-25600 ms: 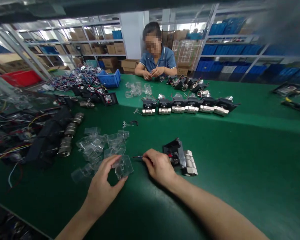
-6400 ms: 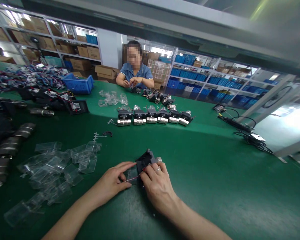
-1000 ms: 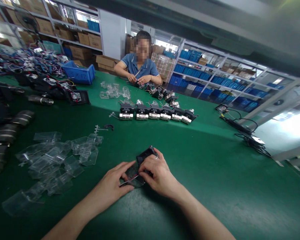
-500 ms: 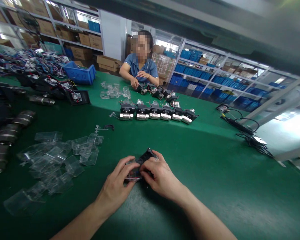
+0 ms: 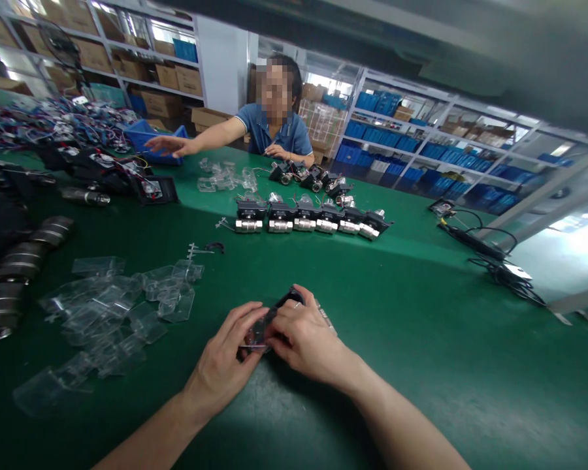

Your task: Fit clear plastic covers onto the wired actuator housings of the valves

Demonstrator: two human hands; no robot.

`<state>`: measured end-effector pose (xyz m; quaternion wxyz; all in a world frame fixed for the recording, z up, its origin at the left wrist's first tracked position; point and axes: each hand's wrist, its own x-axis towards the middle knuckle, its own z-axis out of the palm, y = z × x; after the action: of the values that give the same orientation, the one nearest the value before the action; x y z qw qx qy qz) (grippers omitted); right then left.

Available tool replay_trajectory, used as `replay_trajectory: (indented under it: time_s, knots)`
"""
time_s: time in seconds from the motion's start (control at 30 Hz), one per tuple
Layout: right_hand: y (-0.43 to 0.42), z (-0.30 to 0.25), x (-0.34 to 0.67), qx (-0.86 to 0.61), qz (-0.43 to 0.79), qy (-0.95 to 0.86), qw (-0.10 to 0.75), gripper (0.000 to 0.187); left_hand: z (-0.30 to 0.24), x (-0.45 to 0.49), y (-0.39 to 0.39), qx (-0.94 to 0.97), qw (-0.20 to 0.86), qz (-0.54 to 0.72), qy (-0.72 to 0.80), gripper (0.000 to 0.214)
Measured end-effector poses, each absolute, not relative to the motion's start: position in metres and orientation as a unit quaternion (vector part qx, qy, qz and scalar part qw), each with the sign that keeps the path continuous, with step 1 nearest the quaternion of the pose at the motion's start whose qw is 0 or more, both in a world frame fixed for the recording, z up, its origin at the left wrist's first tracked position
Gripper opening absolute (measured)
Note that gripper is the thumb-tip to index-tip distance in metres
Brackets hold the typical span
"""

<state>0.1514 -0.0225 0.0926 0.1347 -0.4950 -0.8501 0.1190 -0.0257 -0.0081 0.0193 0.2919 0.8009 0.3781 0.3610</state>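
Near the front middle of the table, both hands are on one valve unit: a black housing (image 5: 290,298) with a clear plastic cover (image 5: 256,331) at its left end. My left hand (image 5: 228,352) grips the clear cover end between thumb and fingers. Over the black housing, my right hand (image 5: 304,333) has its fingers curled around it, thumb and forefinger against the cover's edge. A metal valve body (image 5: 326,318) shows just past the right knuckles. My fingers hide much of the unit.
Loose clear covers (image 5: 102,307) lie to the left, behind them large metal fittings (image 5: 14,261). A row of valve units (image 5: 304,219) stands ahead. Across the green table (image 5: 445,313), a co-worker (image 5: 274,127) reaches toward a blue bin (image 5: 142,134). Black cables (image 5: 490,258) lie at right.
The unit has turned slightly in my hands and its metal valve body now shows at the right. The co-worker's arm has swung out from the far units toward the blue bin.
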Motion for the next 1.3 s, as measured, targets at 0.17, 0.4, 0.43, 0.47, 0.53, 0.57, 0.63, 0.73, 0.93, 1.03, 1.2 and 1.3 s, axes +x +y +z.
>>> replay_trajectory:
  time_s: [0.17,0.4,0.43,0.47,0.53,0.57,0.63,0.73,0.93,1.03,1.2,1.3]
  knots:
    - [-0.023,0.089,0.151,-0.507,0.138,-0.835,0.162,0.007,0.018,-0.025,-0.007,0.8,0.293,0.363,0.377,0.05]
    - [-0.024,0.087,0.15,-0.51,0.136,-0.83,0.183,0.005,0.021,-0.025,-0.009,0.8,0.288,0.37,0.375,0.05]
    - [-0.024,0.087,0.15,-0.508,0.135,-0.83,0.185,0.005,0.021,-0.026,-0.009,0.798,0.29,0.368,0.378,0.05]
    - [-0.024,0.087,0.15,-0.507,0.134,-0.831,0.185,0.005,0.021,-0.026,-0.009,0.796,0.293,0.366,0.382,0.049]
    - [-0.024,0.086,0.151,-0.507,0.134,-0.831,0.187,0.005,0.021,-0.026,-0.009,0.794,0.296,0.364,0.387,0.048]
    - [-0.024,0.086,0.151,-0.508,0.134,-0.83,0.188,0.005,0.02,-0.026,-0.009,0.793,0.297,0.365,0.387,0.048]
    - [-0.024,0.086,0.151,-0.509,0.133,-0.829,0.19,0.005,0.02,-0.026,-0.008,0.793,0.296,0.365,0.387,0.048]
    - [-0.023,0.086,0.151,-0.509,0.13,-0.83,0.188,0.005,0.019,-0.026,-0.008,0.793,0.296,0.365,0.389,0.049]
    - [-0.024,0.089,0.151,-0.503,0.15,-0.833,0.174,0.006,0.02,-0.025,-0.007,0.796,0.287,0.373,0.381,0.051]
    - [-0.024,0.093,0.154,-0.493,0.175,-0.836,0.166,0.005,0.021,-0.026,-0.008,0.799,0.281,0.374,0.377,0.05]
    - [-0.023,0.098,0.158,-0.461,0.216,-0.849,0.139,0.013,0.02,-0.026,-0.008,0.799,0.275,0.37,0.387,0.048]
    - [-0.023,0.096,0.156,-0.485,0.211,-0.834,0.157,0.014,0.021,-0.025,-0.008,0.8,0.277,0.369,0.383,0.047]
